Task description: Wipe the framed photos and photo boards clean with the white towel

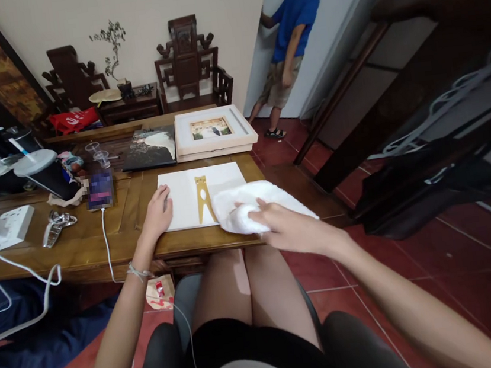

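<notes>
A white canvas (180, 201) with a tan, long-legged animal figure (202, 192) on it lies flat at the table's front edge. On its left edge rests my left hand (159, 209), the fingers laid along the side and nothing gripped. My right hand (281, 221) is closed on a bunched white cloth (238, 200), which covers the canvas's lower right corner and hangs out past the table's right end.
Behind the canvas lie a dark picture (147, 148) and a framed photo (212, 129). To the left are a phone (100, 189) on a cable, a metal clip (57, 227), a power strip (13, 227) and a lidded cup (45, 173). A person (290, 41) stands at the back right.
</notes>
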{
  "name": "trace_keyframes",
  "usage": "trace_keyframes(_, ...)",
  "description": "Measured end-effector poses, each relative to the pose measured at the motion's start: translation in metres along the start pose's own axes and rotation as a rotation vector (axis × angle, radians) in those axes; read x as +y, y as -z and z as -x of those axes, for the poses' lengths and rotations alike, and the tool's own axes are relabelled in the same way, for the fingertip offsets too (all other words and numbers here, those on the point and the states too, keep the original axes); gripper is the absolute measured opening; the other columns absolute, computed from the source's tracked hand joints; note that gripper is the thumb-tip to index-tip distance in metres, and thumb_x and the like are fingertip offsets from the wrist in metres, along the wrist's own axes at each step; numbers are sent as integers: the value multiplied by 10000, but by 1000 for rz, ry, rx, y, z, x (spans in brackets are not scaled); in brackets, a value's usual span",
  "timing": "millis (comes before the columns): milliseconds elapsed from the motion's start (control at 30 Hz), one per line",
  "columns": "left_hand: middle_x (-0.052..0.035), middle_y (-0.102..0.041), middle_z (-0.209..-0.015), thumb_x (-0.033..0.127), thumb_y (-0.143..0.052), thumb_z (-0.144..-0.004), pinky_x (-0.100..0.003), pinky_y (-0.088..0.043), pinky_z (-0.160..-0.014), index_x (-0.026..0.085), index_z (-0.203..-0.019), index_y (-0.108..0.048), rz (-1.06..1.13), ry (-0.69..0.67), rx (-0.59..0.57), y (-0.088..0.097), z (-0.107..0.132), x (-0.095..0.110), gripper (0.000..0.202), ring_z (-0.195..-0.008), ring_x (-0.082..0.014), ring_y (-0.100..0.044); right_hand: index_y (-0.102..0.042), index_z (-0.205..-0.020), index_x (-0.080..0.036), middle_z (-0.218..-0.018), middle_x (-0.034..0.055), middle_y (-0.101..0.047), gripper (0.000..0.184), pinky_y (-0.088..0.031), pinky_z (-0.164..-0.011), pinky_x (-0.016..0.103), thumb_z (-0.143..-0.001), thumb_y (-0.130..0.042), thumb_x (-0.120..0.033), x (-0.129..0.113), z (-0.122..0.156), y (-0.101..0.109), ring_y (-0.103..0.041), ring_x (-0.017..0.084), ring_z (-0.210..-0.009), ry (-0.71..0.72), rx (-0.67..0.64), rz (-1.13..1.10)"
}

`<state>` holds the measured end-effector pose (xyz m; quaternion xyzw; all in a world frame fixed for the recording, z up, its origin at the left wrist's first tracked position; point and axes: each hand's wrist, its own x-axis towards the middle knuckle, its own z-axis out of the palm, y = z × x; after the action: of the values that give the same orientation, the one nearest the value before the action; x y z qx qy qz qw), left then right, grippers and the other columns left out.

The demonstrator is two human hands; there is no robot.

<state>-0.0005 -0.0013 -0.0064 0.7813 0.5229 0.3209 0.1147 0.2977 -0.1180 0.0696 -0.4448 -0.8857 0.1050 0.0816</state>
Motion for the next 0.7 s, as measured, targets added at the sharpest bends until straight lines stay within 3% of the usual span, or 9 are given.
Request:
trace_keyframes(67, -186, -534, -1417, 205, -428, -916, -449, -327, -1171, 63, -1261, -597, 1, -1, 7, 0, 0, 0, 410, -1352, -262, -475, -605, -824, -175, -978, 132, -707, 246, -544, -846, 431, -698, -463, -18, 7, 2, 16, -675, 294, -943, -77, 38, 10)
trace_keyframes(100, -182, -537, -1415, 205, -430, -914, -446, -330, -1170, 69, -1258, -600, 3, 0, 9, 0, 0, 0, 408, -1350, -260, -479, -610, -810, -175, -1058, 145, -700, 249, -544, -860, 451, -700, -460, -9, 12, -3, 22, -672, 302, -958, -112, 92, 43)
trace_keyframes(167, -185, -542, -1409, 203, -432, -910, -435, -335, -1169, 64, -1251, -605, 9, 4, 5, 1, -1, 1, 407, -1348, -260, -482, -639, -799, -168, -1308, 156, -609, 284, -472, -990, 556, -703, -448, 20, 24, -22, 30, -578, 362, -1182, -148, 232, 150)
trace_keyframes(233, -195, -544, -1403, 204, -430, -910, -428, -338, -1167, 48, -1248, -607, 14, 11, -5, 1, -1, 1, 412, -1350, -264, -478, -682, -813, -152, -1497, 122, -447, 320, -332, -1082, 669, -725, -438, 36, 33, -48, 29, -347, 419, -1392, -156, 317, 264)
trace_keyframes(300, -197, -545, -1401, 207, -429, -911, -429, -336, -1168, 46, -1247, -608, 20, 20, -9, 2, 0, 2, 413, -1348, -264, -481, -717, -858, -131, -1565, 104, -346, 345, -253, -1103, 712, -752, -436, 40, 37, -72, 19, -199, 433, -1452, -145, 266, 323)
trace_keyframes(400, -186, -542, -1409, 216, -432, -913, -441, -332, -1170, 66, -1256, -604, 24, 23, -6, 3, 0, 2, 412, -1349, -261, -480, -730, -974, -96, -1562, 146, -337, 372, -265, -1120, 665, -748, -468, 42, 31, -91, -4, -217, 417, -1451, -124, 60, 291)
trace_keyframes(533, -152, -542, -1419, 231, -432, -918, -460, -329, -1169, 112, -1267, -599, 31, 13, 4, 2, 2, 1, 405, -1352, -257, -477, -732, -984, -72, -1555, 183, -332, 358, -230, -1141, 650, -726, -497, 12, 10, -64, -27, -208, 421, -1451, -97, 13, 204)
trace_keyframes(700, -151, -528, -1432, 242, -415, -929, -452, -315, -1179, 117, -1281, -589, 29, 4, 1, 1, 3, 2, 412, -1369, -251, -457, -728, -830, -129, -1559, 139, -343, 307, -229, -1147, 656, -680, -492, -4, -11, -9, -34, -203, 403, -1458, 1, 55, 108)
